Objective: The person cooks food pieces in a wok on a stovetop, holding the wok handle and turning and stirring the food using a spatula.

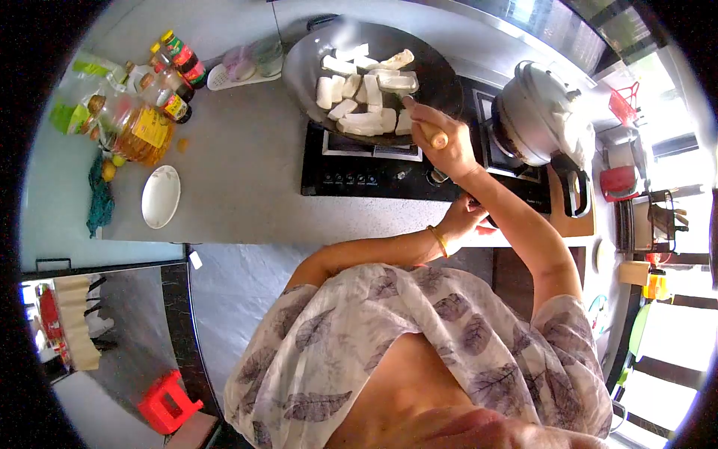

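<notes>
My right hand (447, 146) is closed around the wooden handle of a spatula (436, 136), over the near right side of a dark wok (303, 67). The spatula's blade is mostly hidden by the hand and the food. Several white slabs that look like tofu (372, 91) lie spread in the wok, one with a browned face. My left hand (460, 222) is curled at the front edge of the black gas stove (351, 168), just below my right forearm. Its fingertips are partly covered, and I cannot see clearly what they grip.
A large silver pot (527, 112) with a lid stands on the right burner. Sauce bottles (183, 60), an oil jug (138, 131) and a white oval dish (161, 196) are on the counter (239, 165) at left. A red stool (168, 402) stands at lower left.
</notes>
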Demonstrator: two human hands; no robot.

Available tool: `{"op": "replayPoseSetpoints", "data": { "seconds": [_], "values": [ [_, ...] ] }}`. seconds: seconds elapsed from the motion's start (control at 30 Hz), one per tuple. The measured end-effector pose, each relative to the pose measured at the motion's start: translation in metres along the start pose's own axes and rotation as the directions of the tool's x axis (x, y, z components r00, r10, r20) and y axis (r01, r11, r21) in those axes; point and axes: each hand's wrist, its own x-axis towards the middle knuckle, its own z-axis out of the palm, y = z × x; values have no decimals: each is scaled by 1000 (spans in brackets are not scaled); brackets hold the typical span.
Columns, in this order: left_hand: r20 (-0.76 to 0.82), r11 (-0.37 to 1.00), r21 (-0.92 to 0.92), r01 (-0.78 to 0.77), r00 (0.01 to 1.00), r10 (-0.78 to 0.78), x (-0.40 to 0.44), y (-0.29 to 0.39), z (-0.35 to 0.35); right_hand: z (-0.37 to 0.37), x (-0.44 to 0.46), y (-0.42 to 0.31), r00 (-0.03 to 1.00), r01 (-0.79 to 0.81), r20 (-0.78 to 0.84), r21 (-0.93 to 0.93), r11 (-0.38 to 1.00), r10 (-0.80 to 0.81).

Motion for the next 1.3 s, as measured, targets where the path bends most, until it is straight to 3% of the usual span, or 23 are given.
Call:
{"op": "replayPoseSetpoints", "data": {
  "seconds": [0.1, 0.2, 0.33, 0.43, 0.63, 0.73, 0.77, 1.07, 1.1, 1.13, 1.2, 1.3],
  "values": [
    [7, 1000, -4, 18, 1000, -18, 1, -7, -6, -2, -12, 3, 992, -119, -25, 82, 990, 121],
    [17, 998, -17, 57, 998, -57, -2, -6, -5, -4, -17, 3, 995, -45, -81, 104, 994, 53],
    [6, 989, 25, 145, 989, -145, -14, 3, 3, -8, -20, 1, 992, -70, -101, 104, 992, 81],
    [37, 987, 44, 154, 987, -156, -16, 1, 0, -14, -20, -3, 975, -186, -92, 154, 970, 202],
    [87, 987, 56, 153, 984, -158, -17, -2, -3, -21, -24, -9, 953, -263, -107, 181, 948, 285],
    [71, 983, 40, 177, 981, -180, -18, -2, -4, -16, -25, -1, 931, -276, -132, 362, 891, 342],
    [65, 981, 33, 189, 980, -191, -18, -1, -4, -21, -23, -5, 957, -213, -154, 209, 955, 247],
    [-12, 969, -29, 245, 969, -246, -24, 3, -6, -52, -15, -23, 992, -124, 4, -39, 992, 124],
    [-1, 969, -26, 245, 970, -245, -23, 4, -7, -58, -15, -16, 999, 39, 35, -200, 979, -33],
    [10, 969, -24, 247, 969, -247, -24, 4, -9, -65, -12, -30, 986, -163, 39, 18, 987, 162],
    [7, 967, -12, 255, 967, -255, -25, 4, -13, -78, -9, -23, 991, -66, 107, -146, 987, 82],
    [-22, 959, 15, 283, 959, -282, -29, 7, -14, -94, 0, -10, 964, 210, 213, -251, 945, -158]
  ]
}}
